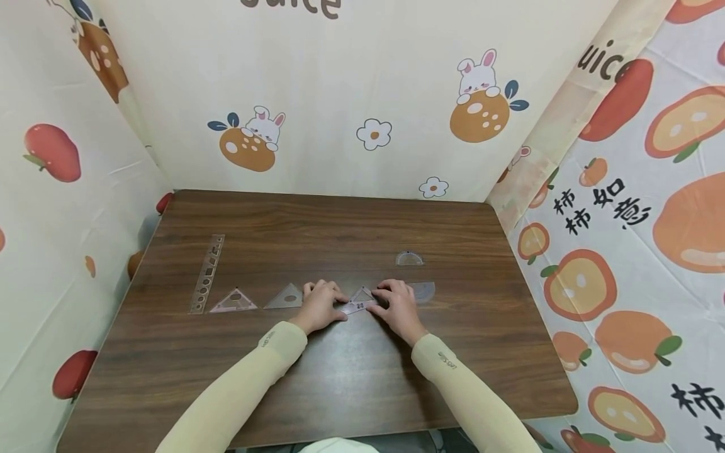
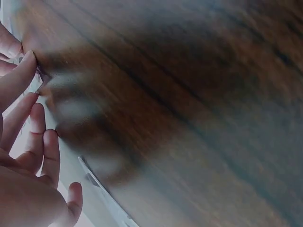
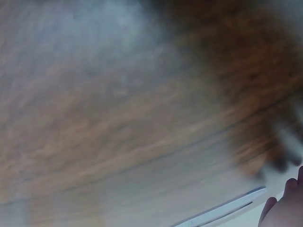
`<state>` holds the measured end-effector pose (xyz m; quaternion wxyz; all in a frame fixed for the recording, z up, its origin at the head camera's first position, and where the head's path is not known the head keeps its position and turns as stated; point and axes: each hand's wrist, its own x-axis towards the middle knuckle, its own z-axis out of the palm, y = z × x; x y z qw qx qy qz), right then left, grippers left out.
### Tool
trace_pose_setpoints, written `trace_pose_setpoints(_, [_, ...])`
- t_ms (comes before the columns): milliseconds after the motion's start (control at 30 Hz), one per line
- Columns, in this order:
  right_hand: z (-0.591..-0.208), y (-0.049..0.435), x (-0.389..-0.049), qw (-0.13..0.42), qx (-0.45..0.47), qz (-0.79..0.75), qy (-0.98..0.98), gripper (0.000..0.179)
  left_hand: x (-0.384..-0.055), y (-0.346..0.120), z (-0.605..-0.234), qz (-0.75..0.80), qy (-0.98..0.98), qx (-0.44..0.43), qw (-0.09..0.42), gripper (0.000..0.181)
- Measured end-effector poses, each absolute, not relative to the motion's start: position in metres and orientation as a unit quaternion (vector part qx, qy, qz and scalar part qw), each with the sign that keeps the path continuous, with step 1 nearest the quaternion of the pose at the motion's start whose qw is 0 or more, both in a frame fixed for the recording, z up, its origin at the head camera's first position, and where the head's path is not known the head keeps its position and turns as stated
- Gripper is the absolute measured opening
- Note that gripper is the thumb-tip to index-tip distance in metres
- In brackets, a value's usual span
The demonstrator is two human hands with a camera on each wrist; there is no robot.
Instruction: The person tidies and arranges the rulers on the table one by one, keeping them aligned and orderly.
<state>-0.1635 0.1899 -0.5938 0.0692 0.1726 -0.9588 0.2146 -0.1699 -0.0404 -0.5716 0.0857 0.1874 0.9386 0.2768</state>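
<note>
In the head view, my left hand (image 1: 320, 306) and right hand (image 1: 398, 308) hold a small clear set square (image 1: 358, 306) between them at the middle of the table. The left fingers and thumb pinch its left corner; the right ones pinch its right end. Dark print shows along its lower edge. Just left of the left hand lies another clear set square (image 1: 285, 297). A clear protractor (image 1: 423, 291) is partly hidden behind the right hand. The left wrist view shows the left hand (image 2: 28, 137) with thumb and fingertips at the held piece.
On the wooden table (image 1: 317, 390), a pinkish set square (image 1: 234, 301) lies further left. Beside it is a long clear ruler (image 1: 206, 275) with cut-out shapes. A smaller protractor (image 1: 409, 258) lies towards the back right. Printed cloth (image 1: 340, 75) hangs behind and at both sides.
</note>
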Motion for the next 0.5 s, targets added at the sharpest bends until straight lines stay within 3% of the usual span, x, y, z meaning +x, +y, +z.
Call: trace_pose_setpoints(500, [-0.6, 0.182, -0.164, 0.141, 0.171, 0.244, -0.944, 0.037, -0.182, -0.05, -0.562, 0.287, 0.934, 0.192, 0.09, 0.031])
